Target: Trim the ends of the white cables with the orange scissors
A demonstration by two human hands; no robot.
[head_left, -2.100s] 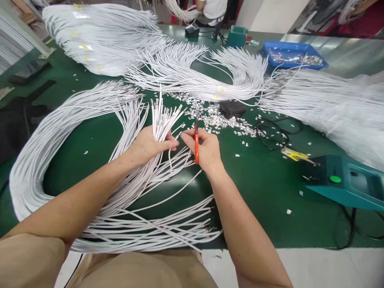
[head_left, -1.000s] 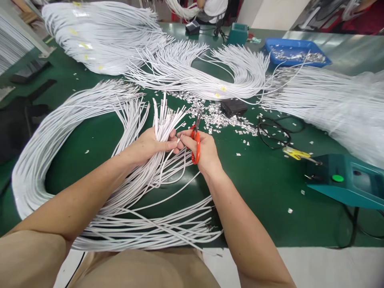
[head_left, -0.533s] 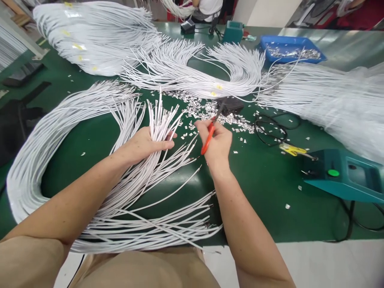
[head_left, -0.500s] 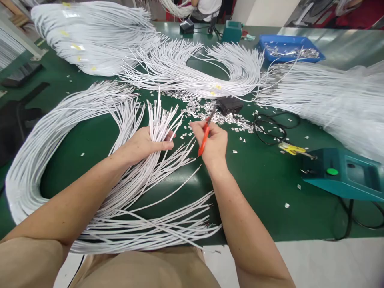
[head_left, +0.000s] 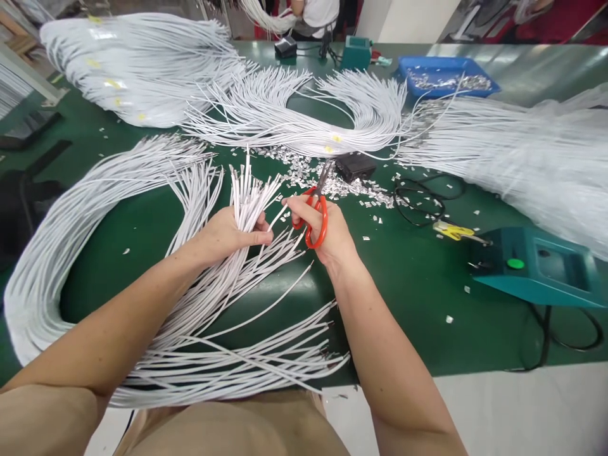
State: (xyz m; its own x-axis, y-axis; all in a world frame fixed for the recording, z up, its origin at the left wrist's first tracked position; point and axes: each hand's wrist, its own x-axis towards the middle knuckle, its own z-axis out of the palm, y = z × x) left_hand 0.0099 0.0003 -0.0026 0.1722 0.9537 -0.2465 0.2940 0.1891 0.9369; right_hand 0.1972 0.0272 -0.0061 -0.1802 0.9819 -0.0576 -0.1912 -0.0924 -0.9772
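My left hand [head_left: 235,235] is closed around a bundle of white cables [head_left: 249,202], their cut ends fanning upward above the thumb. Red-handled scissors [head_left: 323,218] hang in my right hand [head_left: 327,234], blades pointing up and away from me. The thumb and index finger of that hand pinch the tip of a single white cable beside the bundle. More loose white cables [head_left: 294,354] lie below my wrists, with their ends toward the right. A curved bundle of white cables [head_left: 38,272] loops round on the left.
Small silvery scraps [head_left: 304,170] are scattered beyond my hands, near a black box [head_left: 355,166]. At right sits a teal device [head_left: 536,266] with a yellow-handled clip [head_left: 453,230]. Farther back are a blue tray [head_left: 449,63], large cable bundles [head_left: 142,69] and a person [head_left: 319,18].
My right hand has moved slightly left toward the bundle and now pinches one cable's tip. The scissors have turned, so their handle loops show. The whole view has shifted a little.
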